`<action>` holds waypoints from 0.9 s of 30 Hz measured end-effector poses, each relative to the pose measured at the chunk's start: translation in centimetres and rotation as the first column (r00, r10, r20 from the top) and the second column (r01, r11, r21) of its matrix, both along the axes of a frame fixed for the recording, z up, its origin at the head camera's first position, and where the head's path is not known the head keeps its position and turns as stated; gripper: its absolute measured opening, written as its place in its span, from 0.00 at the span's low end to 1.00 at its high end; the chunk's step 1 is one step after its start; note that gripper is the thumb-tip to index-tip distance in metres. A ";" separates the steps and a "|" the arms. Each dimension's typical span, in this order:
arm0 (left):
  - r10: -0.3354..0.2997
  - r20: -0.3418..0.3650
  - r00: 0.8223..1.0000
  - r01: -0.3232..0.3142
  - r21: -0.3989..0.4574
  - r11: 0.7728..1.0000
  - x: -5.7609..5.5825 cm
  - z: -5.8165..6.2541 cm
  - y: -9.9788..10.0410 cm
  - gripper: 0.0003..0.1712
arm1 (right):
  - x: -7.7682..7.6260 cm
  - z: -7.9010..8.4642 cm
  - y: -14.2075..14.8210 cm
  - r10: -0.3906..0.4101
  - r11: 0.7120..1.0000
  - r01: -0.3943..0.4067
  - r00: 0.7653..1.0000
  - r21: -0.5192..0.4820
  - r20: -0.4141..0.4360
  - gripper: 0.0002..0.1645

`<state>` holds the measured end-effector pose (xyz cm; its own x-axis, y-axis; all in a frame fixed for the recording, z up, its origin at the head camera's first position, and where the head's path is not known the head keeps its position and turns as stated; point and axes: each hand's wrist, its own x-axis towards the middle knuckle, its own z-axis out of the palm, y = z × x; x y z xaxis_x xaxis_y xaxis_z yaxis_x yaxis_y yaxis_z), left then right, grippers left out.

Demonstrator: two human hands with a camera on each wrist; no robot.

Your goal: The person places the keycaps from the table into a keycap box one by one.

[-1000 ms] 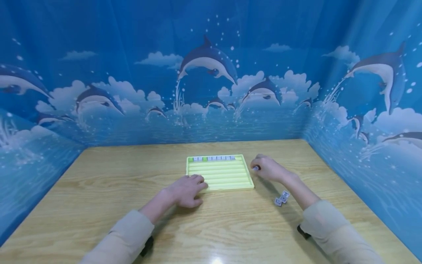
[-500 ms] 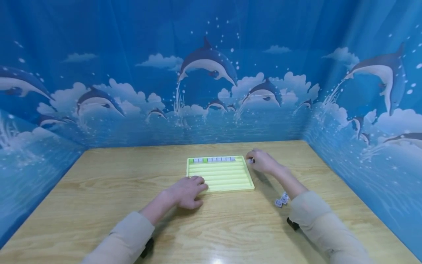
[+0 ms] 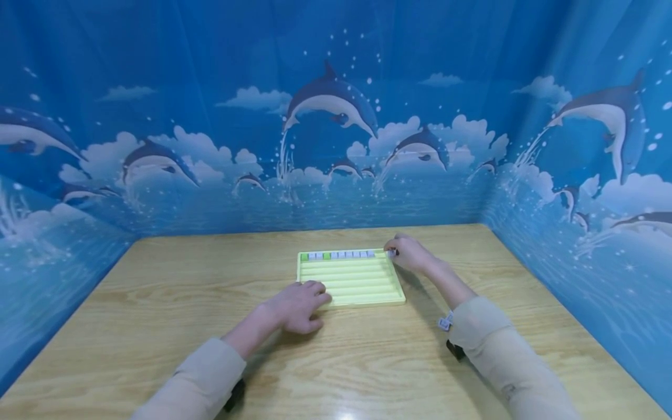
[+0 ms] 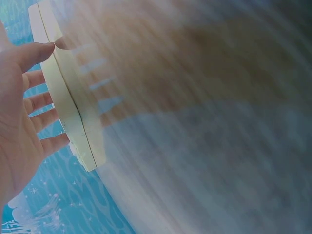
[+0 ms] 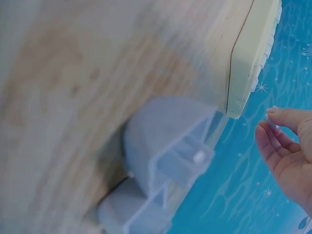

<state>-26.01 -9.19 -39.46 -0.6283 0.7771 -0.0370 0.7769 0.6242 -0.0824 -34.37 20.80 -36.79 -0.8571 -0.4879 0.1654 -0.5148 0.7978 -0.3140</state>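
Observation:
A pale green ridged tray [image 3: 354, 284] lies on the table with a row of white and green keycaps [image 3: 349, 255] along its far groove. My left hand [image 3: 297, 307] rests at the tray's near left corner, fingers loosely spread. In the left wrist view its thumb touches the tray edge. My right hand [image 3: 412, 255] is at the far right corner of the tray, pinching a small white keycap [image 5: 271, 120] between thumb and fingers. Loose pale keycaps [image 5: 168, 141] with hollow undersides showing lie near the right wrist; in the head view the sleeve partly hides them.
The wood-grain table [image 3: 210, 274] is enclosed by a blue curtain [image 3: 220, 76] printed with dolphins, along the back and both sides. Dark wrist devices show below both cuffs.
My right hand has moved left and away from me, bringing the keycap to the tray's far right corner. Its sleeve now covers part of the loose keycaps. My left hand stays put.

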 end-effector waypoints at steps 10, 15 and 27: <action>0.004 -0.004 1.000 -0.004 -0.002 1.000 0.0 0.0 -0.2 0.30 | -1.6 0.5 -0.9 -0.014 0.999 0.014 1.000 0.029 0.020 0.12; 0.000 -0.007 1.000 0.000 0.003 1.000 0.0 0.0 -0.2 0.30 | -2.4 0.2 -1.1 0.019 0.999 -0.019 1.000 0.040 -0.003 0.08; -0.003 -0.002 1.000 0.003 -0.001 1.000 0.2 0.0 -0.1 0.30 | -3.1 -0.7 -2.0 -0.048 0.993 0.043 0.998 0.113 0.046 0.08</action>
<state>-25.85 -9.25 -39.43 -0.6259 0.7791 -0.0363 0.7787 0.6217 -0.0842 -37.46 18.83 -37.50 -0.8845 -0.4613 0.0700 -0.4636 0.8515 -0.2450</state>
